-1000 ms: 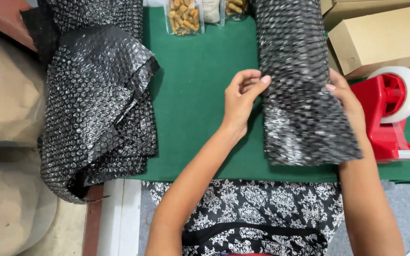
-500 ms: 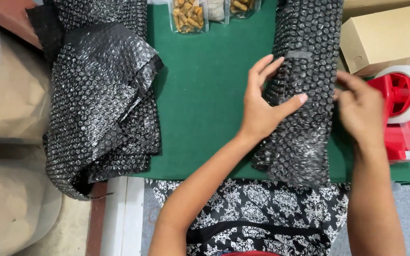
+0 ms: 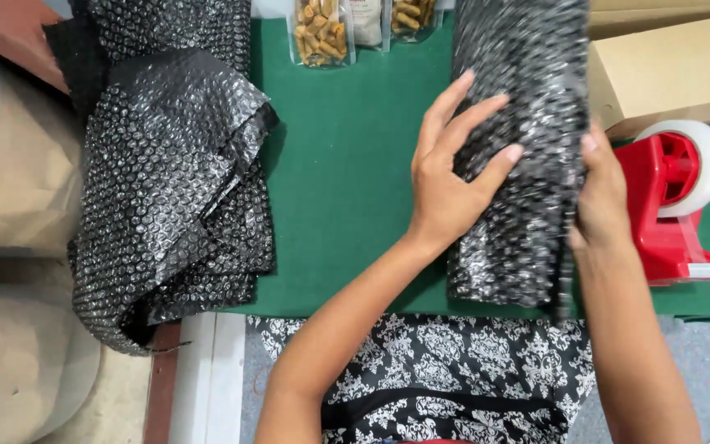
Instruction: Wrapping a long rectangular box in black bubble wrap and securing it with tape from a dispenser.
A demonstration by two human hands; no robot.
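Head view, my left hand (image 3: 449, 185) flat with fingers spread on long black bubble-wrap bundle (image 3: 519, 148), my right hand (image 3: 601, 197) gripping its side, green felt table (image 3: 343, 173), red tape dispenser (image 3: 671, 205) near, brown cardboard box (image 3: 667, 70) behind.

Free: bare green mat (image 3: 343, 189) betw. bubble-wrap pile (image 3: 170, 189) and wrapped bundle (image 3: 523, 148) — wide lane.
Blocked R: red tape dispenser (image 3: 671, 205), cardboard box (image 3: 667, 70) — tight.
Far edge: snack pouches (image 3: 322, 33).

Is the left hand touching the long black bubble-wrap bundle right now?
Touching. The head view shows the left hand lying flat on the long black bubble-wrap bundle, its fingers spread across the wrap with no gap showing.
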